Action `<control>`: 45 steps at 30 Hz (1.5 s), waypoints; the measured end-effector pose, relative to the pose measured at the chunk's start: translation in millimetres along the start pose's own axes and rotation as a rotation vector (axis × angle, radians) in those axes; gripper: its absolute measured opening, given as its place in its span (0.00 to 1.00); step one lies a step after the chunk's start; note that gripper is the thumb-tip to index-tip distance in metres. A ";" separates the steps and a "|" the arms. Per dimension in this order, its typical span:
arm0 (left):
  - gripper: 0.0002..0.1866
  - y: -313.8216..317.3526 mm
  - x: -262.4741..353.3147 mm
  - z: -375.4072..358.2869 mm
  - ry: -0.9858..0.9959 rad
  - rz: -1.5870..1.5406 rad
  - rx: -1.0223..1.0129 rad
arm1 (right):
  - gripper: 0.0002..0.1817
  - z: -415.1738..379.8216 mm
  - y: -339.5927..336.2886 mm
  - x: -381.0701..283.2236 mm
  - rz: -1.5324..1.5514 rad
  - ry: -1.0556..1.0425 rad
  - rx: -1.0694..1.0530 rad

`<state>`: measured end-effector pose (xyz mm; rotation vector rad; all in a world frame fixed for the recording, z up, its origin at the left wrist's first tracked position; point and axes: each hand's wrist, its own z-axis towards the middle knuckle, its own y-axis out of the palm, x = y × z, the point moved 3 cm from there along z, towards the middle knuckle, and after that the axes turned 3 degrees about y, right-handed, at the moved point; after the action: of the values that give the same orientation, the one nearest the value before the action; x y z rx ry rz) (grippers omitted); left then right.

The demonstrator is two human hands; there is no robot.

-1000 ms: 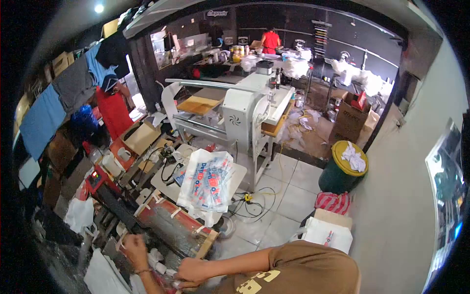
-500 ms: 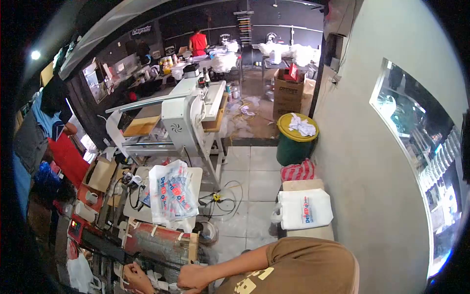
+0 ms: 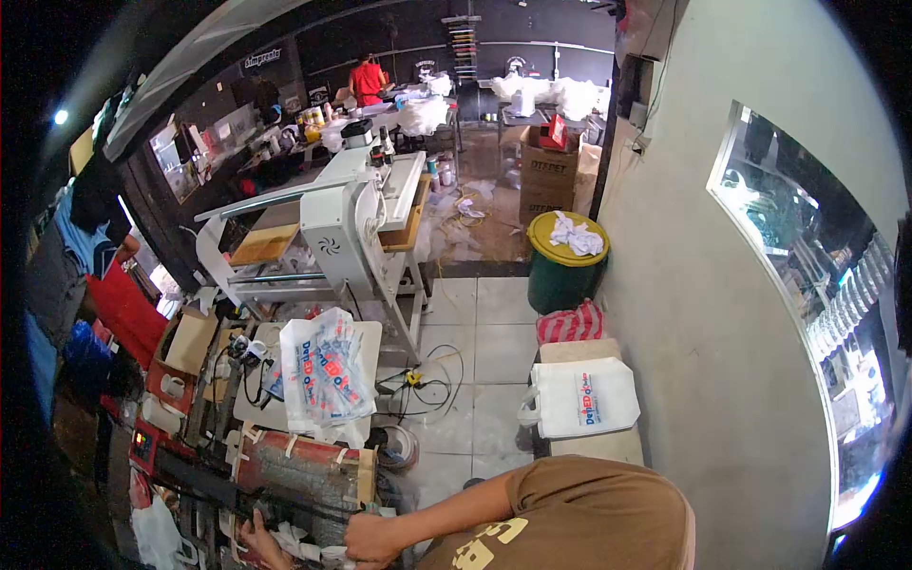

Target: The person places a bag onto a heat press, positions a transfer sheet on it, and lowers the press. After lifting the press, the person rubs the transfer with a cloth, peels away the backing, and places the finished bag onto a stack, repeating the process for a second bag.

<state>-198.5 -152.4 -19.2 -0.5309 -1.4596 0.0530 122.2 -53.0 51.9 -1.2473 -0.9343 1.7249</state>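
Observation:
At the bottom of the head view, my left hand (image 3: 263,543) is beside a dark bar, a finger stretched upward and the others partly hidden. To its right my right hand (image 3: 374,539) is closed in a fist; whatever it grips is hidden. White crumpled strips (image 3: 302,545) lie between the two hands. Just above them is a red cylinder (image 3: 285,459) wrapped in clear film, with pale tape pieces along its top edge. A red control box (image 3: 142,448) with a lit display sits to the left.
White printed bags (image 3: 328,370) lie on a small table ahead. A large white press machine (image 3: 332,223) stands behind it. Another white bag (image 3: 591,399) rests on a box at right, near a green bin (image 3: 560,280). Cables (image 3: 418,380) trail on the floor. A person in red (image 3: 366,81) is far back.
My left hand has shifted slightly, with a finger now raised. My right hand stays a fist in nearly the same place. The whole view has moved a little.

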 end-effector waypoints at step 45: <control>0.31 6.8 89.1 -81.9 0.052 0.037 0.169 | 0.35 -3.8 -22.6 -4.3 0.068 -0.035 -0.132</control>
<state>-107.0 -140.6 59.4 -0.4184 -1.3799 0.1891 130.7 -47.2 72.8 -1.3512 -1.0523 1.7665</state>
